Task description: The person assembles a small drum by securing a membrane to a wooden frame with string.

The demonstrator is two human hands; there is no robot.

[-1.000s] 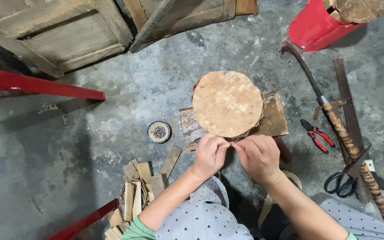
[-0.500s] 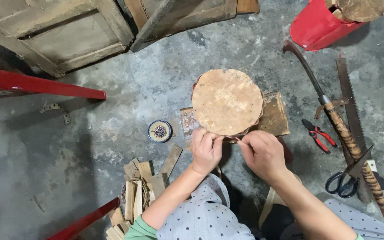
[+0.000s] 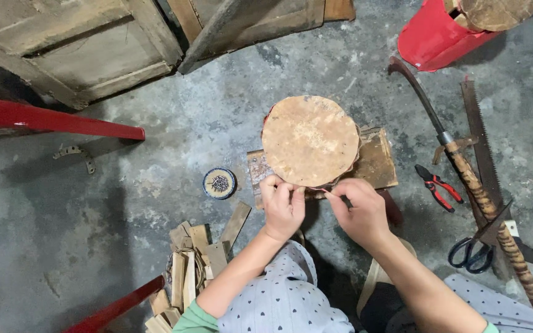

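Just ahead of both hands, a round brown disc (image 3: 309,140) is seen flat on a wooden block (image 3: 379,161); its near edge is pinched by left hand (image 3: 284,206) and right hand (image 3: 358,211).

Round disc (image 3: 309,148): mottled tan-brown. Board (image 3: 377,163) beneath: brown. Pliers (image 3: 439,187): red-black handles. Scissors (image 3: 471,253): black handles. Machete (image 3: 464,172) handle: brown, dark-banded. Bucket (image 3: 433,37): red. Small tin (image 3: 219,183): blue rim. Trousers (image 3: 285,302): pale grey, dark heart dots. Floor (image 3: 124,197): grey concrete.
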